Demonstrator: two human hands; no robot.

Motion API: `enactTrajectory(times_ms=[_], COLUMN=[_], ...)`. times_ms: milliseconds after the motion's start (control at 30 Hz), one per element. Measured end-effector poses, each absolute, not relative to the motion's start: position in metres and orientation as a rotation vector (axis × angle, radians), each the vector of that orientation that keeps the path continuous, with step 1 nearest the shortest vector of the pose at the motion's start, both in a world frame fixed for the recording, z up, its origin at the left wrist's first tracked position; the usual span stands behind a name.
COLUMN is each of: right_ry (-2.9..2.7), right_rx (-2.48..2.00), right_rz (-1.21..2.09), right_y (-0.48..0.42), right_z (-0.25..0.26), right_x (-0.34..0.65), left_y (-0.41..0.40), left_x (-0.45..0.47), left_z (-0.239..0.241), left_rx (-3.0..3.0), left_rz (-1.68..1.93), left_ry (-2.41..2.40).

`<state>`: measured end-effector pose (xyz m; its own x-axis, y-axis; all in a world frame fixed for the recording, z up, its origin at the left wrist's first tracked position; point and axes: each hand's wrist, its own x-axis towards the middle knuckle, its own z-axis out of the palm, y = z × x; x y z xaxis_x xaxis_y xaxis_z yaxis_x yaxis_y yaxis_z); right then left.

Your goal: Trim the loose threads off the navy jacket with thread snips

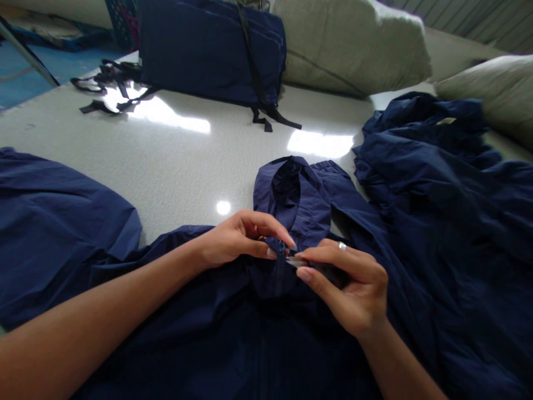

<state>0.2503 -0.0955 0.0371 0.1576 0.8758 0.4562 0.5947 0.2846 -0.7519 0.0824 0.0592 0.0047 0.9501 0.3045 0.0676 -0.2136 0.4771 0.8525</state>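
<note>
A navy blue hooded jacket lies spread in front of me, its hood toward the far side. My left hand pinches the jacket's edge near the top of its zipper between thumb and fingers. In my right hand, which wears a ring, is a pair of thread snips. The pointed metal blades are right at the pinched edge, close to my left fingertips. Most of the snips' body is hidden by my right fingers.
On the white table a folded navy stack stands at the back, with a black strap over it. Black straps lie tangled at the back left. More navy garments are heaped at right. Large pale sacks stand behind.
</note>
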Motion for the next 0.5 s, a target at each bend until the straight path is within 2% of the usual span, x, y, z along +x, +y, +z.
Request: enactTrajectory(times_ms=[500], right_ry=[-1.543], right_rx=[-1.422], right_rz=[0.338], right_y=[-0.0945], right_z=[0.0393], right_x=[0.2506], left_y=[0.0588], left_x=[0.0833], left_z=[0.0061], left_rx=[1.042], left_rz=[0.321], left_ry=[0.101])
